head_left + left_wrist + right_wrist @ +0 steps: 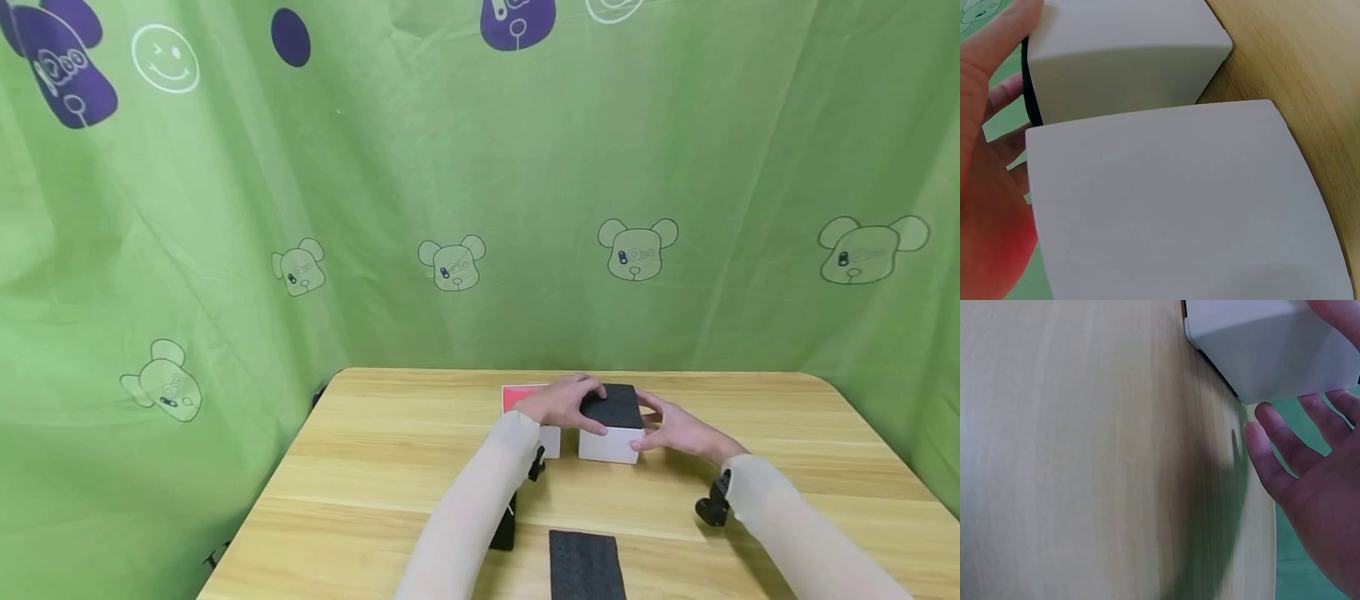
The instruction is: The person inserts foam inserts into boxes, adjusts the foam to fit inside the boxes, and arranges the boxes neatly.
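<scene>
A white box [609,446] with a black felt-like sheet [618,407] on its top stands toward the back of the table. My left hand [562,402] reaches over its left end, fingers on the sheet and thumb at the front top edge. At the right end, my right hand [681,431] holds the box, thumb on the front face and fingers toward the back. Another white box [1179,200], with a pink-red top [519,395], stands just left of it, partly hidden by the left hand. A small gap parts the boxes at the front.
A second black sheet [587,567] lies flat near the front of the wooden table [360,500]. Beside the left forearm sits a black object [506,529], mostly covered by the sleeve. A green curtain [525,167] hangs behind the table.
</scene>
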A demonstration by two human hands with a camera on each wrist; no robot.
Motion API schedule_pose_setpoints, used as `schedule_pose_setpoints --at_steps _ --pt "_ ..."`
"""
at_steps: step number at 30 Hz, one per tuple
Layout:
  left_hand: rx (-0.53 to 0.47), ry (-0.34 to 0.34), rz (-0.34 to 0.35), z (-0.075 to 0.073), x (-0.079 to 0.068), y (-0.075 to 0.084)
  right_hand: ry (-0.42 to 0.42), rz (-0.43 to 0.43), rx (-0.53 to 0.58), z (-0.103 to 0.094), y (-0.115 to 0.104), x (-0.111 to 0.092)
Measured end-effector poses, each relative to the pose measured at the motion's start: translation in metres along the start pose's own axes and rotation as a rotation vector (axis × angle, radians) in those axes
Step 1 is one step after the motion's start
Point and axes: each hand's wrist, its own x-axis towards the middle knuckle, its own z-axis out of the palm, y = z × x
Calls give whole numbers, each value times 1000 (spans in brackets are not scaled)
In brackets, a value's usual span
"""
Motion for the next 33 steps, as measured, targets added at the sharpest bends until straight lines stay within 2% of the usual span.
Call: schedule_pose_setpoints --at_steps 6,11,24,33 --pt "-3 -15 4 -1 -1 -2 -1 8 9 0 -1 0" --pt "-9 -19 -23 -2 -3 1 -1 9 0 0 -2 -1" --pt "113 7 -27 5 5 11 -14 -3 22 1 -4 -2" --pt "107 3 -21 6 7 16 -18 -11 19 1 -5 -2"
